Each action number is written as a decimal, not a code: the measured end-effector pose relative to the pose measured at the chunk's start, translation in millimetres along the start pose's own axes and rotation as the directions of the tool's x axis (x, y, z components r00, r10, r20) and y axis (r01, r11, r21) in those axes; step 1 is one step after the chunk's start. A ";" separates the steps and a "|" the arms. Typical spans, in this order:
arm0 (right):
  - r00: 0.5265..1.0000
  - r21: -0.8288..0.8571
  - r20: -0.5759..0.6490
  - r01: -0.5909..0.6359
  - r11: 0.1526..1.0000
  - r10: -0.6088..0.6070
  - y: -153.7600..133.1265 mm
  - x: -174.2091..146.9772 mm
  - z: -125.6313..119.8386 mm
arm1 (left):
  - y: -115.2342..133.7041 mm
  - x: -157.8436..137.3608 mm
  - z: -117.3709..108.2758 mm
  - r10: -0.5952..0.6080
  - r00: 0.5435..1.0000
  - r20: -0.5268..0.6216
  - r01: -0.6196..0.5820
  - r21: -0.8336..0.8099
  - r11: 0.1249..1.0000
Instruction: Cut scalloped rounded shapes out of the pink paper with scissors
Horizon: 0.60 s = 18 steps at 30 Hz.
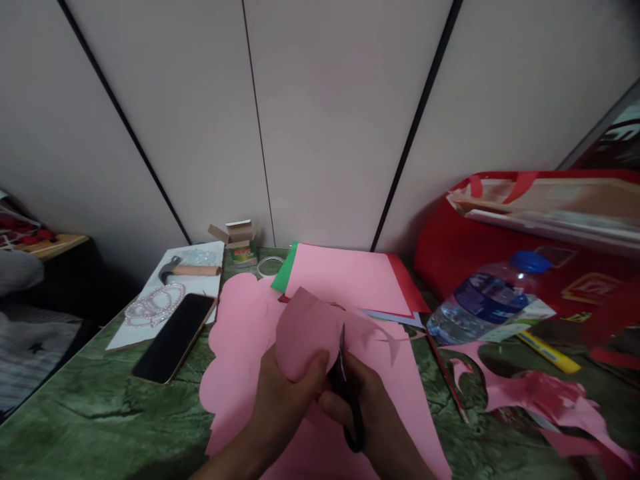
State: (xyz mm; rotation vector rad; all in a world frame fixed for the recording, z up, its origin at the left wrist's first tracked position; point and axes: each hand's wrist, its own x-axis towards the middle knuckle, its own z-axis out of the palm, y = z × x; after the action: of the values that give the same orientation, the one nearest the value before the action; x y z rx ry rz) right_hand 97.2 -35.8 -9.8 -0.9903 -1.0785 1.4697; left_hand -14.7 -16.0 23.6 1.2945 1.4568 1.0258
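My left hand (287, 387) pinches a piece of pink paper (305, 333) that has a rounded outline on its left and lower sides. Black-handled scissors (354, 417) are in my right hand (367, 387), their blades pointing up and away at the paper's right edge. A strip of pink offcut hangs to the right of the blades. Beneath both hands lies a large pink sheet (400, 413), with scalloped pink pieces (227, 340) along its left side.
Behind are stacked coloured sheets (345, 273) and a small opened box (243, 250). A phone (175, 339), beaded loops (155, 305) and a hammer (193, 270) lie left. Rightward are a water bottle (480, 303), pencil (447, 380), yellow cutter (553, 353), paper scraps (500, 393) and red bag (440, 233).
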 end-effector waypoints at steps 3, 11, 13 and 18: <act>1.000 -0.022 0.009 -0.005 1.000 0.005 -2.5 -1.3 -1.5 | 1.3 -0.3 -0.4 -0.007 1.000 0.016 0.007 0.003 1.000; 0.999 -0.017 0.038 0.005 1.000 -0.005 10.7 1.3 -5.2 | 2.3 -1.1 -1.3 -0.020 1.000 0.015 0.020 0.038 0.999; 1.000 -0.026 0.030 -0.002 1.000 0.003 10.1 0.8 -5.2 | 0.2 -0.4 -1.0 -0.011 1.000 0.017 0.010 0.036 0.999; 1.000 -0.041 0.012 -0.019 0.999 0.019 2.1 -1.1 -1.6 | -5.0 2.4 -1.2 0.005 0.999 -0.048 -0.003 0.033 0.999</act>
State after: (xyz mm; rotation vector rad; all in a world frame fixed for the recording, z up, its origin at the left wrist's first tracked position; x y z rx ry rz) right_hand 98.3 -36.8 -12.2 -1.0237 -1.1148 1.4758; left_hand -17.2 -14.1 18.8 1.3046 1.5133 1.0463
